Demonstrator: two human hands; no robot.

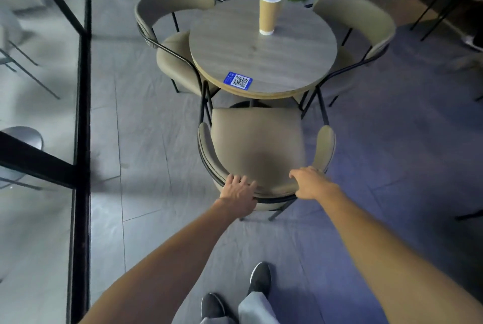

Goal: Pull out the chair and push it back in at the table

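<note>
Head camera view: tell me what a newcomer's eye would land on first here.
First, the two bare arms reaching forward, the left hand and right hand both on the curved backrest of the beige chair nearest the camera, its seat almost entirely clear of the table. Next, the round wooden table beyond it, with a tall paper cup near its far side and a blue QR code card at its near edge.
</note>
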